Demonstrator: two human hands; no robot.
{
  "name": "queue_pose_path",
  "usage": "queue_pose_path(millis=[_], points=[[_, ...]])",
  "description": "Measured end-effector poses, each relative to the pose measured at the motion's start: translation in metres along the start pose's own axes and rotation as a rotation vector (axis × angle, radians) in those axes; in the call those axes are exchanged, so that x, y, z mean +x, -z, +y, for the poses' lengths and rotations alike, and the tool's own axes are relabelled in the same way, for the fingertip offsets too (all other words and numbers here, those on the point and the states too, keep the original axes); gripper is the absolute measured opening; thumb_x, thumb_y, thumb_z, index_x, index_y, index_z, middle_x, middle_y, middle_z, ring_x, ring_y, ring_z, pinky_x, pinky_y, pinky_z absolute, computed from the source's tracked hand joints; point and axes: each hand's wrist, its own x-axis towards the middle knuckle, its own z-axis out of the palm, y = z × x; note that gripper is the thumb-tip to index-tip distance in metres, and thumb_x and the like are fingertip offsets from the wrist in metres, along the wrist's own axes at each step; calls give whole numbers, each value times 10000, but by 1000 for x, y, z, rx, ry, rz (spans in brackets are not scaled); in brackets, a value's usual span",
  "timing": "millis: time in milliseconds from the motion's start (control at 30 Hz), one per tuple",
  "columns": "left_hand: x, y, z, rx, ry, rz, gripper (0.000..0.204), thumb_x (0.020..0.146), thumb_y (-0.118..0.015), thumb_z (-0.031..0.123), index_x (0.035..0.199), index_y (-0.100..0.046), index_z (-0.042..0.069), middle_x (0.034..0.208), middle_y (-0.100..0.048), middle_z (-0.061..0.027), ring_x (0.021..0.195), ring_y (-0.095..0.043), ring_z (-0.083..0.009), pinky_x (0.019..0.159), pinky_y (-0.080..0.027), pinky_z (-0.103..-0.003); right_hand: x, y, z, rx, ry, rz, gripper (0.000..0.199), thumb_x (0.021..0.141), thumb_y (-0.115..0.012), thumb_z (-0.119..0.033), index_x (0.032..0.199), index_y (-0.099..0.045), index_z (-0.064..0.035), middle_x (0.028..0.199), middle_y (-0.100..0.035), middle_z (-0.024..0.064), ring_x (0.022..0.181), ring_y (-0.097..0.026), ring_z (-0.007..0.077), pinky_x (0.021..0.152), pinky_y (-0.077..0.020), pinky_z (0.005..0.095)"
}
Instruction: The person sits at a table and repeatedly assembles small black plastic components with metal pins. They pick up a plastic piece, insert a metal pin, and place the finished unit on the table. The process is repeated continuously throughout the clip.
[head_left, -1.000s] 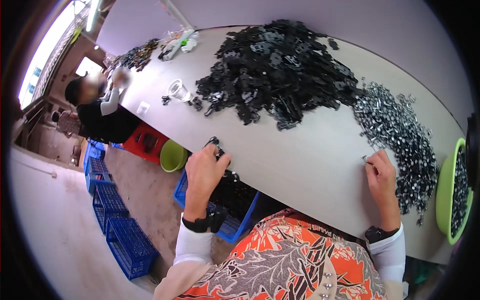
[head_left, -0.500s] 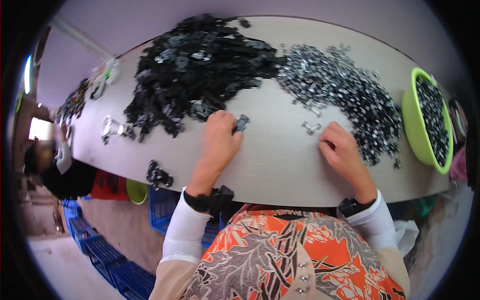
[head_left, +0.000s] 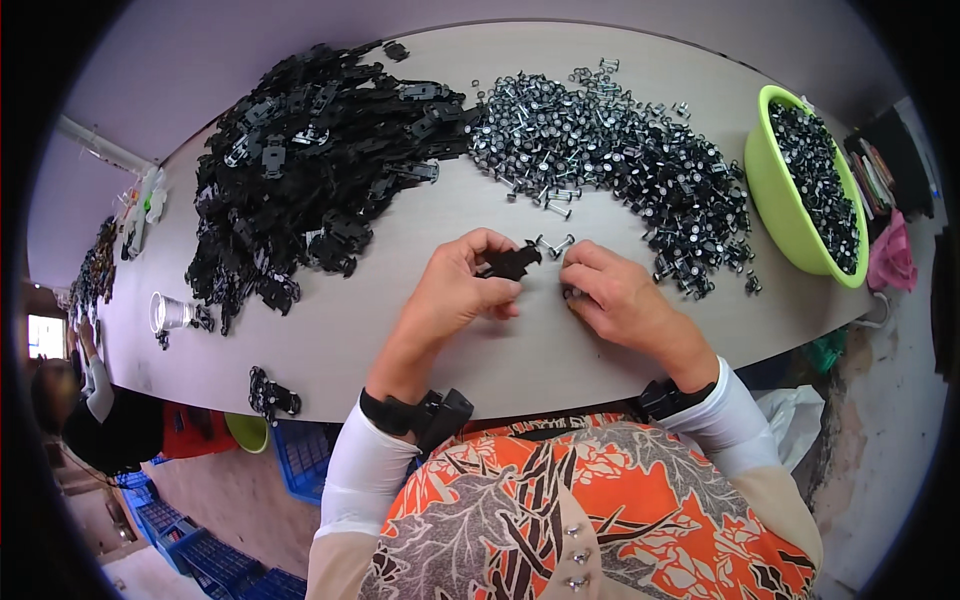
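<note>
Over the middle of the table, my left hand grips a flat black toy car chassis between thumb and fingers. Just right of it, my right hand is closed, with the small round end of a wheel axle showing at its fingertips. A couple of loose wheel axles, metal rods with small wheels, lie on the table beyond the two hands. Farther back spreads a large heap of black chassis on the left. A heap of wheel axles adjoins it on the right.
A green basin full of wheel axles stands at the right end of the table. Near the front edge lies a small group of assembled chassis. A clear cup rests at left. Another person sits far left; blue crates stand below.
My left hand has brought a chassis from beside the black heap toward my right hand. The hands are now close together. The whole view has shifted, with the table's contents appearing farther left.
</note>
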Motion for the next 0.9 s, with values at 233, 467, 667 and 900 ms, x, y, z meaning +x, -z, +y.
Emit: queue_pose_path(millis=[233,467,667,900], points=[[4,1,-4,-220,94,-56,201,830,-683,53,1003,-603,-10,835,-652,-70,629,-680,-161,551,-568,-255,-2,-1,2,68,-155,34,118,739,-593,8,854,-598,-16,863,-559,114,706,-599,305,617,-485,385],[5,5,-11,-211,43,33,159,835,-682,58,967,-614,-1,838,-670,-86,659,-685,-163,560,-571,-264,2,7,-3,241,-375,50,156,736,-571,13,882,-617,-13,899,-582,115,664,-580,297,599,-475,356],[4,6,-8,-224,37,41,132,877,-650,81,964,-590,3,847,-683,-118,691,-694,-186,575,-577,-269,6,-6,-5,205,36,-26,160,728,-573,57,862,-611,-23,912,-555,92,736,-592,286,628,-490,360],[4,11,-9,-393,89,12,224,943,-584,225,1035,-546,24,905,-685,-184,749,-710,-253,623,-603,-347,4,-9,-13,97,-9,22,105,745,-629,-7,836,-584,-33,887,-537,92,724,-590,284,609,-487,380]])
